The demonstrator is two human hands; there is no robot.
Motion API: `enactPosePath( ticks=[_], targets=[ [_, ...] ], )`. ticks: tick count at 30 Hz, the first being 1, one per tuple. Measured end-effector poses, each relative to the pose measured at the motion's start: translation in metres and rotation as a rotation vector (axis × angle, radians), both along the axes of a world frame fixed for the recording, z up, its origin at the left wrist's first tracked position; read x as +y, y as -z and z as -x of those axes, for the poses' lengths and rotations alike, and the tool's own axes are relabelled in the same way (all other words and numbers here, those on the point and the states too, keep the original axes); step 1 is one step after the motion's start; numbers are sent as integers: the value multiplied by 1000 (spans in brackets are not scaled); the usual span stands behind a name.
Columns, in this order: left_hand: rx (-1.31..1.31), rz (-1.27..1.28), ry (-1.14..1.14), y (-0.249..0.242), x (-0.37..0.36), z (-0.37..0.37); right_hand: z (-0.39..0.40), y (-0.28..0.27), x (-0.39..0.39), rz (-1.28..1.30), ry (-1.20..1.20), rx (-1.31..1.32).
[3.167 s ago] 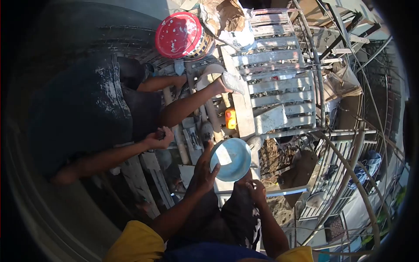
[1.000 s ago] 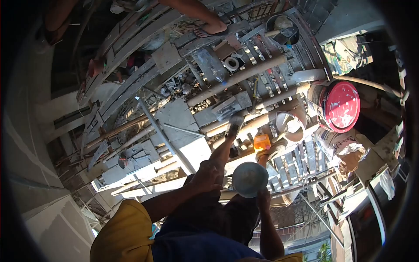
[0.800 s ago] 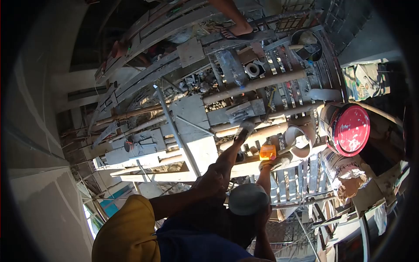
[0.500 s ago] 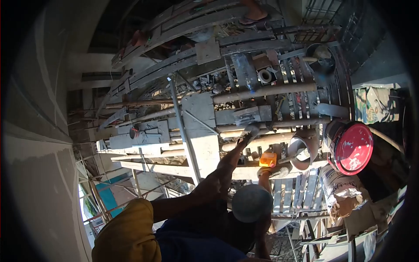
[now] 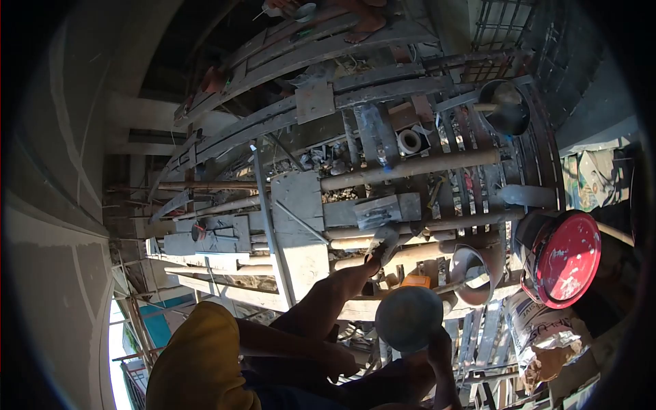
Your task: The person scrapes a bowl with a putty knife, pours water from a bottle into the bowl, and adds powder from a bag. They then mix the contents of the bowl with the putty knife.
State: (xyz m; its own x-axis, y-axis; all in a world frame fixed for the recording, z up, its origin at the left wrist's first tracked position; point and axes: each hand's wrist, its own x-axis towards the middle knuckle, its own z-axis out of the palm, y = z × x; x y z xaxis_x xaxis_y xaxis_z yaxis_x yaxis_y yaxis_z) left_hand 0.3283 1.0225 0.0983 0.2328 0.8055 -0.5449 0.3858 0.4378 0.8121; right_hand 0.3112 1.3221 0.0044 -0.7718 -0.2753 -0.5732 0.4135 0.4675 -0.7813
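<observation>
My right hand [image 5: 439,350] grips the edge of a round grey bowl [image 5: 408,318], which hides part of an orange box [image 5: 416,281]. My left hand [image 5: 342,361] is to the left of the bowl, low in the view and in shadow. Its fingers are closed, and what they hold is too dark to make out. My bent leg and a shoe [image 5: 384,244] are above it. Right of the orange box lies a pale open bucket [image 5: 471,275] with a tool handle sticking out.
Planks and bamboo poles [image 5: 410,164] form a platform with gaps. A red-lidded bucket [image 5: 568,260] and a torn paper sack [image 5: 547,342] are at the right. A dark bucket [image 5: 504,108] and a tape roll [image 5: 409,141] lie farther up. Another person's foot [image 5: 365,29] is at the top.
The bowl has moved slightly right, now covering part of the orange box. My left hand has come down from over my leg, and my right hand has risen. The view has shifted.
</observation>
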Motion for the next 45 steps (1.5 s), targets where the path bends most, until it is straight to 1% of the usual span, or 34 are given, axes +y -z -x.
enactPosePath(
  ticks=[1, 2, 3, 4, 5, 6, 7, 8, 9, 11, 12, 14, 15, 17, 18, 19, 21, 22, 23, 25, 26, 27, 28, 29, 30, 31, 32, 34, 36, 38, 41, 42, 44, 45],
  targets=[
    [44, 116, -111, 14, 26, 37, 25, 39, 9, 6, -15, 167],
    [117, 166, -180, 33, 43, 68, 43, 77, 15, 12, 149, -2],
    [206, 160, -218, 53, 58, 96, 70, 110, 29, -160, -19, 326],
    [407, 75, -249, 75, 68, 118, 93, 141, 37, -229, 75, 275],
    [606, -11, -281, 95, 73, 137, 119, 169, 46, -211, 164, 466],
    [652, -46, -284, 111, 77, 153, 133, 214, 65, -390, -20, 390],
    [704, -85, -282, 123, 79, 172, 161, 217, 64, -323, 130, 333],
    [669, -53, -233, 119, 82, 195, 179, 238, 68, -376, 160, 265],
    [898, -214, -300, 135, 76, 197, 194, 265, 75, -385, 169, 285],
    [587, -93, -268, 151, 73, 215, 221, 327, 85, -584, 112, 283],
    [607, -106, -263, 150, 68, 224, 230, 351, 86, -592, 123, 303],
    [583, -223, -162, 138, 58, 242, 252, 394, 86, -425, 306, 235],
    [608, -234, -153, 132, 62, 248, 263, 414, 88, -429, 319, 260],
    [478, -122, -73, 123, 67, 250, 278, 450, 90, -896, -334, 834],
    [536, -174, -58, 126, 66, 243, 283, 458, 85, -443, 66, 570],
    [553, -179, -65, 129, 65, 237, 288, 443, 74, -446, 62, 587],
    [505, -258, -83, 127, 64, 231, 296, 414, 54, -48, 636, 116],
    [510, -335, -103, 122, 65, 232, 297, 418, 54, -35, 592, 107],
    [527, -340, -105, 116, 68, 235, 300, 422, 54, -34, 589, 124],
    [566, -250, -65, 107, 74, 238, 303, 452, 61, -32, 509, -40],
    [574, -251, -66, 111, 76, 237, 302, 480, 71, -66, 249, 77],
    [594, -360, -157, 120, 77, 235, 301, 468, 69, -66, 251, 84],
    [609, -471, -242, 127, 79, 235, 296, 449, 63, -134, 259, 76],
    [610, -475, -231, 130, 81, 237, 291, 434, 55, -202, 271, 64],
    [651, -430, -135, 133, 84, 239, 287, 434, 52, -202, 283, 65],
    [690, -386, -38, 136, 86, 241, 282, 434, 50, -428, 258, 301],
    [687, -393, -26, 139, 88, 243, 276, 434, 49, -656, 228, 534],
    [629, -419, -76, 144, 94, 246, 270, 416, 53, -625, 214, 542],
    [648, -428, -60, 142, 103, 252, 263, 381, 63, -600, 205, 547],
    [665, -441, -47, 141, 112, 260, 254, 344, 75, -388, 102, 846],
    [584, -493, -103, 155, 121, 267, 242, 344, 110, -399, 155, 762],
    [575, -545, -105, 167, 126, 270, 235, 292, 99, -331, 318, 657],
    [567, -599, -108, 177, 137, 273, 222, 276, 114, -337, 365, 642],
    [511, -614, -136, 179, 142, 275, 216, 271, 121, -335, 406, 629]
  ],
)
